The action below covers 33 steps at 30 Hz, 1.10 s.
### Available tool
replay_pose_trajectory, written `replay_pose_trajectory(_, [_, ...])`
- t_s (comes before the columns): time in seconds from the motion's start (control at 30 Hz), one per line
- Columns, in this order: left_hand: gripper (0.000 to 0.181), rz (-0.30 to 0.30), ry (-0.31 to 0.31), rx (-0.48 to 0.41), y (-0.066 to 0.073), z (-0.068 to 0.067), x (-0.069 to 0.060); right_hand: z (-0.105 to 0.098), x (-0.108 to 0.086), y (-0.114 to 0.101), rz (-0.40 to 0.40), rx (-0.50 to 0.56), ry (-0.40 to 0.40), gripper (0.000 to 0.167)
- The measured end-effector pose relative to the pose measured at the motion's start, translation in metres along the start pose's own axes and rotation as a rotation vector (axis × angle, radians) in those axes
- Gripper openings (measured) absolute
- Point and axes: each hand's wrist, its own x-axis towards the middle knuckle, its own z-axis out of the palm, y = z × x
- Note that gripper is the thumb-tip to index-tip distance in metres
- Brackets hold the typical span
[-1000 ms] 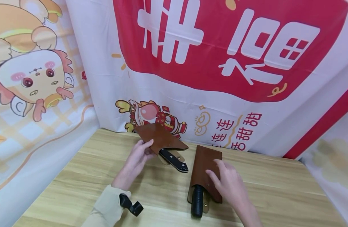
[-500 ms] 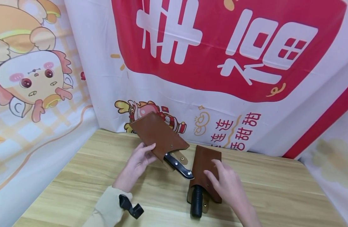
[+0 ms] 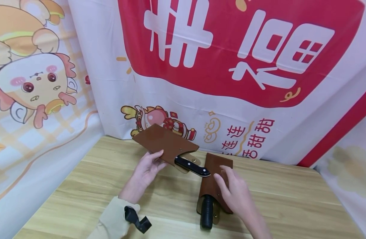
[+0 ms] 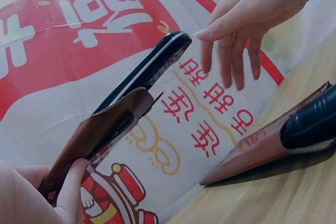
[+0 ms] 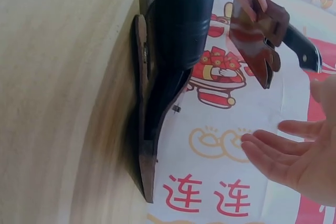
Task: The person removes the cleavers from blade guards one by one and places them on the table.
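Observation:
My left hand point(image 3: 147, 170) pinches a brown leather knife sheath point(image 3: 165, 142) by its lower edge, raised off the table. From its mouth sticks a black riveted knife handle point(image 3: 192, 166), pointing right; the blade is hidden inside. A loose snap strap point(image 3: 192, 159) hangs beside this handle. My right hand point(image 3: 235, 191), fingers relaxed and slightly bent, hovers over a second brown sheath point(image 3: 211, 182) lying on the table. That one holds a knife with a ribbed black handle point(image 3: 207, 212). In the right wrist view, a gap separates my right hand point(image 5: 294, 153) from the raised handle point(image 5: 303, 51).
The wooden table point(image 3: 284, 202) runs back to a white and red printed cloth point(image 3: 177, 88) hanging behind it. Another printed cloth point(image 3: 78, 139) hangs on the left. A black strap clip point(image 3: 137, 219) juts from my left wrist.
My left hand has tilted the raised sheath flatter, and its knife handle has swung right, toward my right hand. My right hand has shifted only slightly.

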Motion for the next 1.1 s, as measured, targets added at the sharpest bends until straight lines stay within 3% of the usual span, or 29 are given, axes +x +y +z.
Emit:
replay_pose_trajectory(0.33, [0.029, -0.012, 0.037, -0.062, -0.002, 0.008, -0.005, 0.006, 0.002, -0.005, 0.021, 0.033, -0.016, 0.054])
replay_pose_trajectory(0.6, [0.048, -0.037, 0.050, -0.110, -0.002, 0.015, -0.009, 0.011, 0.005, -0.007, -0.055, 0.081, 0.052, 0.047])
replay_pose_trajectory(0.83, [0.024, -0.027, 0.082, -0.103, -0.007, 0.019, -0.012, 0.013, 0.007, -0.008, -0.081, 0.136, 0.088, 0.041])
replay_pose_trajectory(0.97, [0.035, -0.031, 0.087, -0.111, -0.014, 0.022, -0.013, 0.012, 0.006, -0.008, -0.019, 0.232, 0.068, 0.034])
replay_pose_trajectory(1.1, [0.039, -0.023, 0.090, -0.120, -0.021, 0.025, -0.015, 0.010, 0.005, -0.012, 0.067, 0.417, 0.045, 0.026])
